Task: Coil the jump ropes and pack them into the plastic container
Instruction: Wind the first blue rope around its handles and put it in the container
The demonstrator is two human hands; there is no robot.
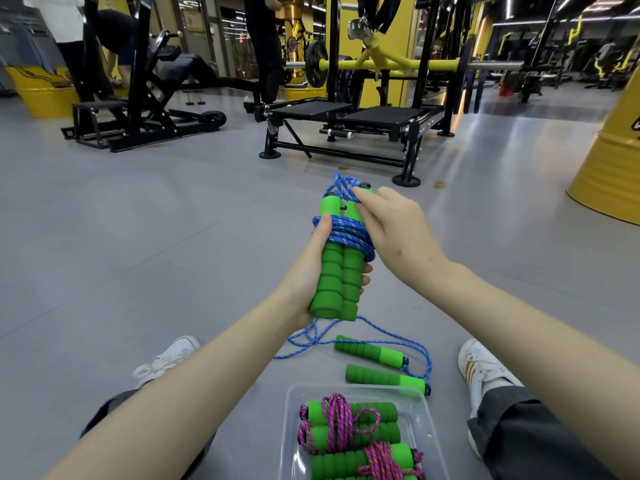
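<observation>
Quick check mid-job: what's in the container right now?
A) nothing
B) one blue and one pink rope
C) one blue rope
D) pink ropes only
D: the container holds only coiled pink ropes; the wrapped blue rope is in the left hand, and the loose blue rope lies on the floor.

You get a bright, even indoor view, lit by ceiling strips [606, 6] far right. Soft glare sheens the grey floor [519, 140] there. Shadows are faint. Straight lines bow at the edges; far machines [602, 64] blur slightly.
</observation>
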